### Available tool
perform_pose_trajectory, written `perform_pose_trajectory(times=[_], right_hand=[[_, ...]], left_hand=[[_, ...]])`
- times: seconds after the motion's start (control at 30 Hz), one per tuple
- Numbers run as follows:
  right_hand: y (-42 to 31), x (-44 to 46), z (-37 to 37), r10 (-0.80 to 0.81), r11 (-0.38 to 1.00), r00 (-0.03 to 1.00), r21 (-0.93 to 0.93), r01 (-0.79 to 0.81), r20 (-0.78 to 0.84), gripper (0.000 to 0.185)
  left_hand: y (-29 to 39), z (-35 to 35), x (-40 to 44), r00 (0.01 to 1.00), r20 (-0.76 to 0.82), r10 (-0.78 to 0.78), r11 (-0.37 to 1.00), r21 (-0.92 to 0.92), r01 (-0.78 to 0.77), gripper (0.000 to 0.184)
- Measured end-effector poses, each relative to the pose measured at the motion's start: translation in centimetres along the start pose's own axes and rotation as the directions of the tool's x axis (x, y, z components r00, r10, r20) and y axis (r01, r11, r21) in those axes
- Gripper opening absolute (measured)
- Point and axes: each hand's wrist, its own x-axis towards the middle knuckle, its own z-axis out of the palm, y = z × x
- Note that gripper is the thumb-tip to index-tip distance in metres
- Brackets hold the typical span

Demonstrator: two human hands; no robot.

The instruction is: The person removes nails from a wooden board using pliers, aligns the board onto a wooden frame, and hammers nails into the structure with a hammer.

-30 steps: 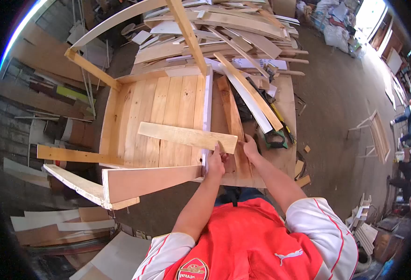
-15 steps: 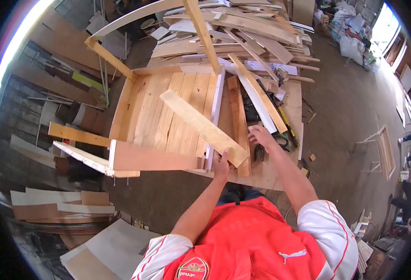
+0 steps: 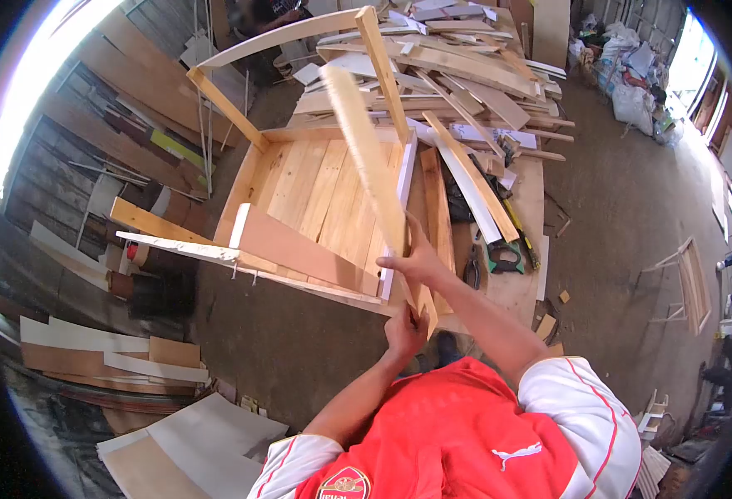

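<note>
A pale wooden board [image 3: 368, 158], blurred along its far part, is tilted up in both my hands. My left hand [image 3: 406, 333] is closed around its near end. Higher up, my right hand [image 3: 418, 256] grips the same board, thumb across its face. Just beyond and to the left lies a wooden piece with a slatted base [image 3: 299, 191] and upright legs, one leg [image 3: 378, 66] standing behind the board. To the right of my hands a brown wooden plank [image 3: 438, 216] rests on the worktable [image 3: 487, 312].
Pliers [image 3: 472, 268] and a green-handled tool [image 3: 506, 261] lie right of the plank. A pile of offcuts [image 3: 457, 66] covers the table's far part. Sheet material [image 3: 208, 449] leans at lower left. A small wooden frame [image 3: 692, 287] stands on the right. Another person [image 3: 279, 12] is at the top.
The board has swung from lying slanted over the wooden piece to a steeper, raised position. My right hand has come left onto it; my left hand has shifted down to its near end.
</note>
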Motion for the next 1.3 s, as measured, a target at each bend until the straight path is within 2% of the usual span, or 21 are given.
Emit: perform_pose_trajectory(times=[0.03,0.17,0.23,0.27,0.33,0.37,0.43,0.47,0.5,0.53,0.57,0.63,0.7,0.8,0.9,0.93,1.03,1.07,1.1,1.23,1.3], right_hand=[[-0.5,-0.3,0.5,0.015,0.997,1.000,0.074,-0.013,-0.020,0.111],[-3.8,-2.2,2.2,0.136,0.895,0.991,0.431,-0.118,-0.011,0.091],[-4.8,-2.4,1.9,0.106,0.823,0.993,0.555,-0.118,0.053,0.085],[-5.4,-2.5,2.4,0.130,0.800,0.991,0.587,-0.121,0.028,0.082],[-5.3,-2.6,2.4,0.204,0.736,0.978,0.653,-0.179,0.038,0.080],[-5.2,-3.0,2.7,0.242,0.696,0.969,0.687,-0.206,0.046,0.079],[-8.4,-4.0,4.2,0.255,0.753,0.959,0.648,-0.119,-0.120,0.072],[-8.9,-4.2,4.9,0.267,0.772,0.946,0.628,-0.096,-0.183,0.071],[-9.2,-4.2,5.5,0.274,0.791,0.930,0.608,-0.073,-0.245,0.069],[-9.4,-4.1,6.0,0.143,0.831,0.922,0.550,0.085,-0.359,0.076],[-9.9,-4.1,6.7,0.138,0.849,0.871,0.508,0.141,-0.471,0.081],[-11.8,-4.4,8.5,0.122,0.881,0.729,0.411,0.233,-0.673,0.093],[-10.5,-4.8,8.5,0.110,0.897,0.711,0.378,0.230,-0.695,0.106],[-10.7,-5.3,7.7,0.133,0.929,0.658,0.324,0.178,-0.741,0.114],[-8.4,-4.1,5.3,0.144,0.944,0.636,0.297,0.141,-0.758,0.118],[-8.8,-3.6,5.0,0.151,0.957,0.621,0.271,0.104,-0.769,0.114],[-13.1,-3.0,5.7,0.230,0.911,0.727,0.405,0.073,-0.647,0.105],[-13.8,-2.0,6.2,0.138,0.888,0.760,0.419,0.188,-0.635,0.080],[-14.1,-0.8,6.3,0.103,0.879,0.794,0.428,0.209,-0.599,0.072],[-15.5,5.1,6.4,-0.037,0.830,0.877,0.474,0.294,-0.479,0.040],[-17.7,8.5,6.5,0.065,0.745,0.925,0.636,0.204,-0.374,0.035]], left_hand=[[-0.1,-0.6,-0.2,1.000,0.023,0.019,0.991,0.129,-0.021,0.026],[0.0,-5.2,0.7,0.946,-0.040,0.321,0.941,0.128,-0.314,0.046],[-0.6,-7.4,0.3,0.975,-0.018,0.222,0.965,-0.139,-0.223,0.069],[-0.5,-8.4,-0.3,0.996,0.056,0.063,0.923,-0.383,-0.037,0.072],[-2.8,-9.7,-0.5,0.989,0.147,0.034,0.811,-0.582,0.059,0.069],[-3.8,-11.0,-0.7,0.979,0.204,-0.020,0.820,-0.556,0.132,0.066],[-3.3,-14.1,-1.0,0.944,0.305,-0.128,0.827,-0.492,0.272,0.060],[-2.1,-15.7,-1.6,0.979,0.200,-0.049,0.831,-0.535,0.151,0.049],[-2.4,-16.2,-1.7,0.990,0.141,-0.018,0.849,-0.521,0.090,0.050],[-2.7,-16.7,-1.8,0.997,0.082,0.014,0.864,-0.502,0.029,0.050],[-3.0,-17.2,-2.0,0.999,0.024,0.044,0.878,-0.478,-0.027,0.050],[-1.9,-19.7,-2.1,0.996,0.059,0.073,0.936,-0.349,-0.048,0.049],[-0.3,-21.5,-2.1,0.991,0.085,0.104,0.962,-0.261,-0.079,0.048],[0.1,-23.4,-1.8,0.929,-0.003,0.369,0.889,-0.289,-0.354,0.050],[0.3,-24.4,-2.3,0.909,-0.026,0.416,0.789,-0.486,-0.376,0.051],[0.5,-24.6,-2.2,0.884,-0.040,0.466,0.782,-0.449,-0.433,0.053],[1.5,-25.3,-1.3,0.809,-0.069,0.584,0.754,-0.323,-0.572,0.053],[1.9,-25.5,-0.9,0.793,-0.068,0.605,0.752,-0.280,-0.597,0.052],[2.4,-25.7,-0.5,0.777,-0.066,0.626,0.747,-0.235,-0.622,0.050],[5.7,-27.0,2.2,0.611,-0.174,0.773,0.633,0.296,-0.716,0.057],[8.7,-27.7,4.5,0.537,-0.196,0.821,0.541,0.566,-0.622,0.062]])
